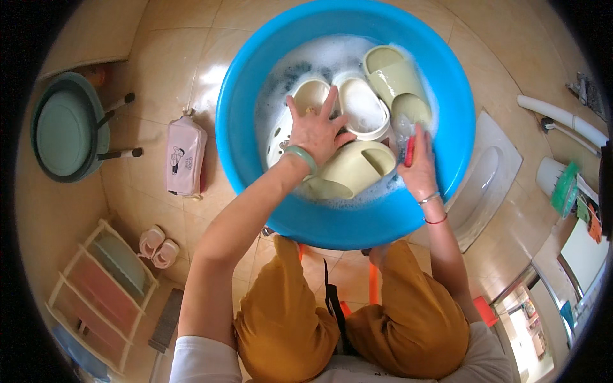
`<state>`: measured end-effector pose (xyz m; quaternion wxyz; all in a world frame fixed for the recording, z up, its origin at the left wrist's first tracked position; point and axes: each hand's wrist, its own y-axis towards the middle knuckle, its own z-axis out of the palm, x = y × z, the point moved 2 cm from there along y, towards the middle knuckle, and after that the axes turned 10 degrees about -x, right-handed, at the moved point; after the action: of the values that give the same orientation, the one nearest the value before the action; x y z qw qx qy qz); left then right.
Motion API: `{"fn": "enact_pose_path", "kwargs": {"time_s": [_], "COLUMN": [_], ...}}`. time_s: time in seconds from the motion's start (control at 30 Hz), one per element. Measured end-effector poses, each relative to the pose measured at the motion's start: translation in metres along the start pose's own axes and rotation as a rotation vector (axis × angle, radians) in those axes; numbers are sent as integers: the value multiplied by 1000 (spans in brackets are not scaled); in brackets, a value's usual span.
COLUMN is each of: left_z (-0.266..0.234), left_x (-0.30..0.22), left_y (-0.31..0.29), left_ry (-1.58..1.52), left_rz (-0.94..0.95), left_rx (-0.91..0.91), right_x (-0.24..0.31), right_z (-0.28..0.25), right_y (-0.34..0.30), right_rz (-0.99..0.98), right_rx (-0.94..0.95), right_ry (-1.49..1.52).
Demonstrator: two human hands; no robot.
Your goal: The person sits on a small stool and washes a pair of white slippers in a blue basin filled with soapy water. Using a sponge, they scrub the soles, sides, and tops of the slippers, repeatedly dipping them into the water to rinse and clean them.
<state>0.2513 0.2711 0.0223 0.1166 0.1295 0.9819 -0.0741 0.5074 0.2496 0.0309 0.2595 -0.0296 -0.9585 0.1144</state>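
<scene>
Soapy water fills a large blue basin (239, 70) in front of my knees, with several shoes in the suds. My left hand (314, 135) spreads its fingers over a white clog (281, 137) with holes, resting on it. A second white clog (364, 105) lies beside it, foam inside its opening. My right hand (419, 169) is closed around a slim red object (410, 150), mostly hidden by the fingers. Clear, whitish material shows next to it. Close by on the far right is a pale green slipper (393, 73). Another pale green slipper (357, 169) lies between my hands.
A pink pouch (185, 156) and stacked green basins (67, 134) are on the left. Pale pink shoes (158, 247) stand near a rack (102, 293). Right of the blue basin is a white squat toilet (488, 172), with a white pipe (562, 118) beyond.
</scene>
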Motion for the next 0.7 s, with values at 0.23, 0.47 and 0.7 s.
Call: {"fn": "enact_pose_path", "kwargs": {"time_s": [0.23, 0.47, 0.7], "left_z": [14, -20, 12], "left_x": [-44, 8, 42], "left_y": [-34, -23, -10], "left_ry": [51, -417, -540], "left_rz": [143, -106, -448], "left_rx": [78, -369, -156], "right_x": [49, 37, 54], "right_z": [-28, -10, -25], "right_y": [40, 22, 30], "right_rz": [-130, -245, -313], "right_rx": [-73, -78, -216], "right_ry": [375, 286, 163]}}
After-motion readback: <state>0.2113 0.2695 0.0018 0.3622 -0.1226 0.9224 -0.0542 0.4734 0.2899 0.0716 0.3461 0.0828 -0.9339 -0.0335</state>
